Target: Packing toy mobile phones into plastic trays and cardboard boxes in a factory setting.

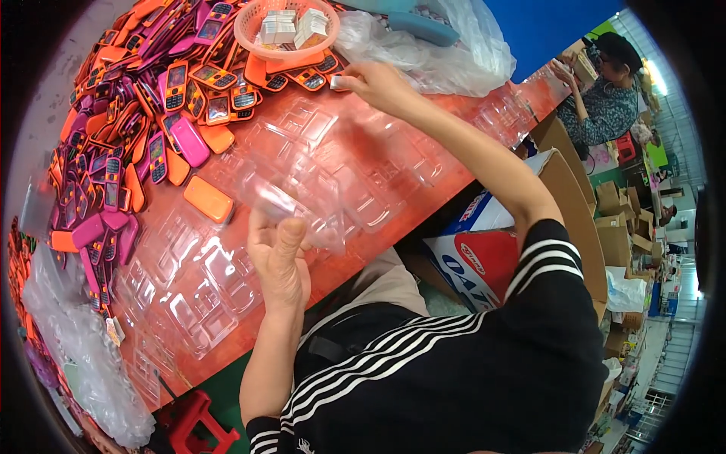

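Hands [281, 261] [378, 85] hold blurred clear packaging [306, 204] and an indistinct white piece [339, 83].

On the left, the red table [321, 276] is blocked by a heap of orange and purple phone-shaped pieces [178, 85], by which the foot of the basket [287, 54] is also crowded. Beyond the right hand [370, 85], in which a small white piece [342, 82] is pinched, the way is closed by a crumpled plastic bag [484, 57]. Between both hands, low passage is given over flat clear trays [386, 163]. Ahead of the left hand [281, 261], room is taken up by a held clear container [321, 208], blurred. The table's right edge is flanked by an open cardboard box [563, 185].
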Motion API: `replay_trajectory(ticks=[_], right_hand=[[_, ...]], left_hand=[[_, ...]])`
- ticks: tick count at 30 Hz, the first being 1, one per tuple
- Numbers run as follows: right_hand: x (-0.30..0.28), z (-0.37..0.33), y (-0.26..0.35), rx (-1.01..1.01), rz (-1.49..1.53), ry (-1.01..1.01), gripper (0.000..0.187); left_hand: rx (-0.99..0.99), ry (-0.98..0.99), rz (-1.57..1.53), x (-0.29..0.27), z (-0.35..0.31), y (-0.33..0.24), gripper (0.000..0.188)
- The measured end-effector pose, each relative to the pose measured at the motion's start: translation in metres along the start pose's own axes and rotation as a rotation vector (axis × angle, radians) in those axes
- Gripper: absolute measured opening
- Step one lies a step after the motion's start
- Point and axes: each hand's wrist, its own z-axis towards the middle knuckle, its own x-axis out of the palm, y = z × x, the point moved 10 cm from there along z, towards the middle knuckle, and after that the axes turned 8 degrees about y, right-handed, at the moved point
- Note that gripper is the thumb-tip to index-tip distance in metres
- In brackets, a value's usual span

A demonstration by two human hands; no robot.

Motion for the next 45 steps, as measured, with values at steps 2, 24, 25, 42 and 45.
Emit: replay_trajectory(ticks=[2, 24, 25, 42, 45], right_hand=[[0.001, 0.024, -0.018, 0.007, -0.226, -0.094, 0.031], [-0.013, -0.089, -0.096, 0.301, 0.657, 0.122, 0.018], [-0.009, -0.090, -0.097, 0.298, 0.661, 0.125, 0.018], [0.064, 0.033, 0.027, -0.049, 0.283, 0.228, 0.020], [0.076, 0.045, 0.033, -0.054, 0.281, 0.222, 0.019]], left_hand=[[0.001, -0.048, -0.035, -0.009, -0.003, 0.003, 0.063], [-0.088, -0.004, 0.006, -0.012, -0.016, 0.000, 0.079], [-0.087, -0.008, 0.011, -0.015, -0.019, 0.000, 0.079], [-0.065, -0.102, -0.101, -0.042, -0.039, -0.008, 0.078], [-0.049, -0.124, -0.109, -0.047, -0.039, -0.007, 0.076]])
